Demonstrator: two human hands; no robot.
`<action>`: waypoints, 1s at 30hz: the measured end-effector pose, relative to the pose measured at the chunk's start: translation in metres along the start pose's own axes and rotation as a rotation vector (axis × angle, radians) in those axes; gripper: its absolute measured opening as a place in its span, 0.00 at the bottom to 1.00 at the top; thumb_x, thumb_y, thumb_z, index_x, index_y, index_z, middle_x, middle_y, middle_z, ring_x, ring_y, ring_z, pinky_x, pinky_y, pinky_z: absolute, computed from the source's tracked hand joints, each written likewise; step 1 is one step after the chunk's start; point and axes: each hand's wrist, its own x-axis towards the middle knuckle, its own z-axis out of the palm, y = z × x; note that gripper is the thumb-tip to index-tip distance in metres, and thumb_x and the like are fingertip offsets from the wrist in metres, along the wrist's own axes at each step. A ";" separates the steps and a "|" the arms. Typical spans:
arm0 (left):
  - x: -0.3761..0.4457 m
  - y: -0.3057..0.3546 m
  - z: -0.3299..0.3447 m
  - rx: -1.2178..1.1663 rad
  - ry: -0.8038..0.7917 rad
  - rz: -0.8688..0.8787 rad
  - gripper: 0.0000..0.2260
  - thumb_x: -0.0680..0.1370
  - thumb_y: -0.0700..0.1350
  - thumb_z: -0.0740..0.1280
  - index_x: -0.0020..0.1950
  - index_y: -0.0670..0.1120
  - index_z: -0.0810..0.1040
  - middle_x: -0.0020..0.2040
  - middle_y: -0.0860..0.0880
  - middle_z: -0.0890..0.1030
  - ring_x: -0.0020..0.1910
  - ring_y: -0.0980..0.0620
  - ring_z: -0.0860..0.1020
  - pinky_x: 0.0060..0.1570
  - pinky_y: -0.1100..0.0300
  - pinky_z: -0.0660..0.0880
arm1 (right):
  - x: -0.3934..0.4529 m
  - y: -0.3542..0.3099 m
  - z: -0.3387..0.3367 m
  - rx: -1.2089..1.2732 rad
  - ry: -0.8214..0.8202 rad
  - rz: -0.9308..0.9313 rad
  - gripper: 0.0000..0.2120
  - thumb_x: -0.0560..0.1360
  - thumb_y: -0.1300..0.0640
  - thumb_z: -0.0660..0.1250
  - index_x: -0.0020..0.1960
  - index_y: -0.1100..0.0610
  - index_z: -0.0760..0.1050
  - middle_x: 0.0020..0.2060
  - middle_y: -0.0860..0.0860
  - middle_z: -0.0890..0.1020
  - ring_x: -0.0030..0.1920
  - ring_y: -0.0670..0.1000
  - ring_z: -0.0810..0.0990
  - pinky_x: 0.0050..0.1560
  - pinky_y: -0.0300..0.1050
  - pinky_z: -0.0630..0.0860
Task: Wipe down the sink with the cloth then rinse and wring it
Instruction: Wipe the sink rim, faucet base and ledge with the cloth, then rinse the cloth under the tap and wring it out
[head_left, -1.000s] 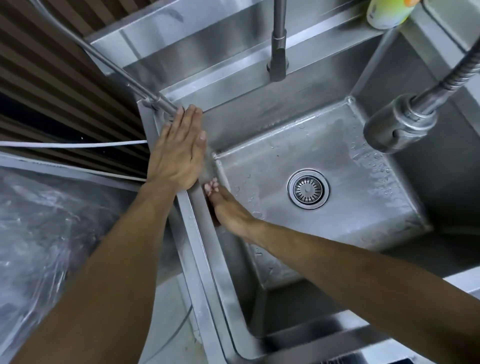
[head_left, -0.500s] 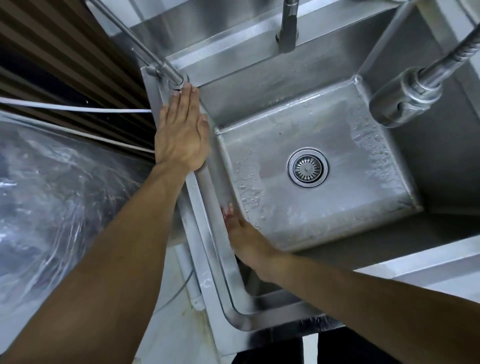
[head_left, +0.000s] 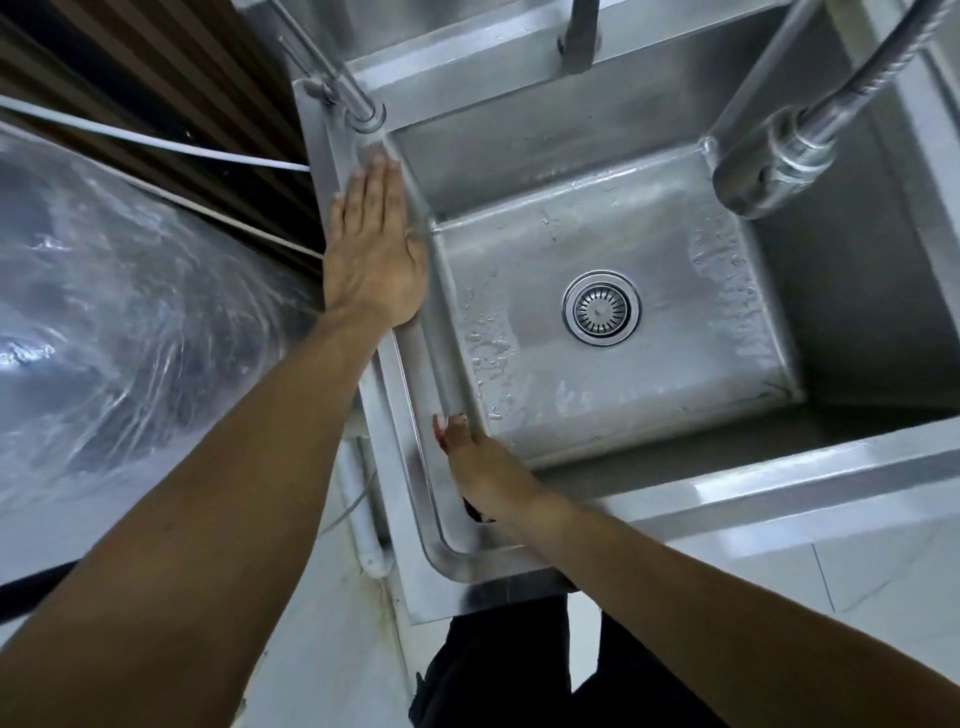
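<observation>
Since a second ago the right hand (head_left: 483, 470) has slid back along the sink's left inner wall toward the near corner, while the left hand (head_left: 375, 249) has stayed flat on the left rim, fingers straight and together, pointing to 12 o'clock.

The right hand lies against the wall with its fingers stretched forward and pressed to the steel. A red sliver shows at its fingertips and a dark scrap at 6 o'clock under the wrist; this seems to be the cloth (head_left: 440, 431), pinned between palm and wall, but nearly all of it is covered by the hand, so its shape and size cannot be made out. Whether the fingers curl round it is not clear; they look straight.

The sink (head_left: 649, 249) is brushed steel, its floor wet, with beads and streaks of water along the left and right edges. The round drain (head_left: 601, 307) sits at 2 o'clock from the right hand, well apart.

At 12 o'clock from the left hand a pipe (head_left: 332, 78) meets the rim just beyond the fingertips. A spray head (head_left: 763, 161) on a coiled hose hangs over the far right corner, the hose cut off by the frame. A tap (head_left: 581, 36) at the back is also cut off. Crumpled clear plastic sheet (head_left: 130, 312) fills the 9 o'clock side.
</observation>
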 end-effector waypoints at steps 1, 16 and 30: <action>-0.006 0.002 0.000 0.005 -0.007 -0.006 0.32 0.82 0.46 0.53 0.83 0.42 0.43 0.84 0.45 0.45 0.83 0.46 0.44 0.80 0.50 0.40 | 0.000 0.000 -0.006 -0.046 -0.020 0.018 0.22 0.88 0.59 0.45 0.76 0.68 0.63 0.71 0.66 0.72 0.71 0.64 0.71 0.68 0.53 0.68; -0.128 0.055 0.024 0.028 -0.026 -0.103 0.39 0.74 0.44 0.63 0.83 0.42 0.52 0.84 0.42 0.44 0.83 0.43 0.41 0.80 0.50 0.37 | -0.035 0.063 -0.171 -1.169 -0.214 0.219 0.22 0.87 0.50 0.48 0.71 0.60 0.72 0.74 0.59 0.73 0.68 0.60 0.75 0.69 0.51 0.70; -0.140 0.093 0.035 0.003 0.019 -0.302 0.33 0.76 0.48 0.67 0.79 0.41 0.63 0.84 0.39 0.46 0.82 0.39 0.42 0.80 0.43 0.45 | -0.043 0.088 -0.241 -1.163 -0.279 0.131 0.25 0.87 0.44 0.49 0.70 0.59 0.74 0.71 0.58 0.76 0.68 0.59 0.75 0.67 0.49 0.69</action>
